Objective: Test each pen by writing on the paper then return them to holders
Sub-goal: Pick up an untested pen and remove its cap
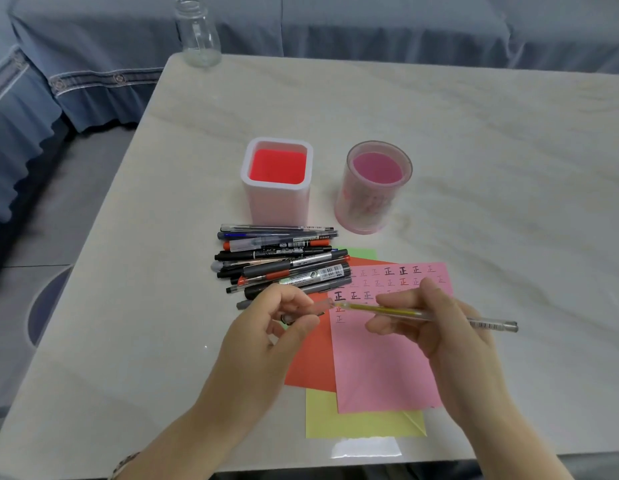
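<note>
Pen being tested: clear-barrelled pen [401, 310] with a yellow refill, lying almost level above the pink sheet, bare tip pointing left, rear end sticking out to the right past the hand.
Right hand [439, 330]: curled round the pen, thumb below and fingers over the front half of the barrel.
Left hand [270, 330]: thumb and fingertips pinch a small clear cap [322, 305]; the other fingers are loosely bent.
Cap and tip: the cap's mouth faces the pen tip, just beside it; whether they touch cannot be told.
Pink paper [380, 368]: flat on the table under both hands, its upper part covered with rows of the same written character in black, red and fainter inks.
Other sheets: orange paper [311, 362], yellow paper [353, 424] and green paper [361, 252] lie partly under the pink one.
Pile of pens [280, 261]: many capped pens and markers lying sideways, just left of the pink sheet, in front of the holders.
Square holder [277, 199]: white, red inside, upright, no pens in it.
Round holder [367, 202]: clear pink, upright, right of the square one, no pens in it.
Glass bottle [197, 32]: at the far left corner of the pale marbled table [474, 150].
</note>
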Demonstrator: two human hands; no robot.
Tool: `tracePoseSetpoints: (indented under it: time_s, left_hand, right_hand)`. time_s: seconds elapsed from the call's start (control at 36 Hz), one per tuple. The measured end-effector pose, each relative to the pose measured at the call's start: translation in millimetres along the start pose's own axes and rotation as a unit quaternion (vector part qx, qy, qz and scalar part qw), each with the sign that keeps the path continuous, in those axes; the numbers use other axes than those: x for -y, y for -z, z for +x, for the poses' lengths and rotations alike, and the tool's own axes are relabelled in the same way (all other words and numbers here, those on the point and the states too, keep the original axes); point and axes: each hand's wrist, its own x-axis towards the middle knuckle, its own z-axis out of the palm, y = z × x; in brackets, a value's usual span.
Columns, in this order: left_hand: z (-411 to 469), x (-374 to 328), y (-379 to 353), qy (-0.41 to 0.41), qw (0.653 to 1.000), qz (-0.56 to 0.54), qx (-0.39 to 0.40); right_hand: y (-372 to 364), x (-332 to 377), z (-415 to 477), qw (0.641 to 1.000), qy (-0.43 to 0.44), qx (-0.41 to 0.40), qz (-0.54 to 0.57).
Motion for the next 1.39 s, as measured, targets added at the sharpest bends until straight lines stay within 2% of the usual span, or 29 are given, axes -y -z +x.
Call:
tracePoseSetpoints:
  time_s: [0.11, 0.28, 0.36, 0.44, 0.56, 0.61, 0.67, 0.72, 0.81, 0.89, 0.97, 1.06, 1.17, 1.25, 1.39]
  left_hand:
    - [-1.6, -10.6, 0.7, -0.045, 0.997, 0.051, 0.029]
    - [-4.8, -17.2, -4.2, -0.048, 0.994, 0.034, 0.090]
    - [-2.9, -23.5, -6.1, 0.022, 0.995, -0.042, 0.091]
    - [4.8, -29.5, -4.0, 0.082, 0.984, -0.087, 0.131]
    - [14.8, -36.5, 4.1, 0.206, 0.934, -0.186, 0.226]
    - [18.1, -39.4, 7.2, 0.242, 0.918, -0.211, 0.231]
    - [20.0, -38.2, 7.6, 0.198, 0.947, -0.178, 0.178]
    - [20.3, -33.2, 8.3, 0.104, 0.986, -0.091, 0.095]
    - [17.6, -26.5, 16.8, 0.052, 0.997, -0.058, 0.015]
    - [14.0, -24.1, 36.8, 0.072, 0.988, -0.122, -0.056]
    - [8.8, -18.4, 69.1, 0.087, 0.969, -0.167, -0.161]
    - [1.2, -9.2, 110.8, 0.079, 0.947, -0.160, -0.269]
    - [-7.9, 11.3, 177.1, 0.067, 0.920, -0.100, -0.373]
    - [-7.5, 33.0, 226.8, 0.082, 0.912, 0.002, -0.401]
    - [14.9, 96.7, 279.2, 0.147, 0.906, 0.109, -0.381]
  right_hand:
    - [0.1, -2.9, 0.4, 0.999, 0.005, 0.033, -0.021]
    - [-3.6, -10.2, 2.5, 0.997, 0.018, 0.021, -0.072]
    - [-3.1, -12.4, 4.6, 0.995, 0.040, 0.003, -0.090]
    - [-2.4, -12.4, 5.9, 0.992, 0.064, 0.018, -0.105]
    - [-1.8, -8.0, 8.2, 0.992, 0.081, 0.032, -0.091]
    - [-4.5, -6.6, 9.0, 0.993, 0.079, 0.029, -0.084]
    - [-10.3, -7.4, 11.2, 0.995, 0.070, 0.016, -0.074]
    - [-19.4, -9.9, 15.2, 0.996, 0.053, -0.001, -0.072]
    - [-39.3, -8.7, 20.1, 0.998, 0.021, 0.003, -0.061]
    - [-65.4, -3.2, 25.4, 0.993, 0.027, 0.057, -0.098]
    - [-97.6, 0.7, 31.5, 0.983, 0.012, 0.135, -0.123]
    - [-129.2, -2.2, 38.4, 0.965, -0.016, 0.198, -0.173]
    - [-167.7, -11.1, 47.2, 0.920, -0.013, 0.269, -0.285]
    - [-196.2, -17.3, 52.2, 0.899, -0.004, 0.292, -0.326]
    - [-230.9, -26.1, 59.6, 0.876, -0.002, 0.310, -0.370]
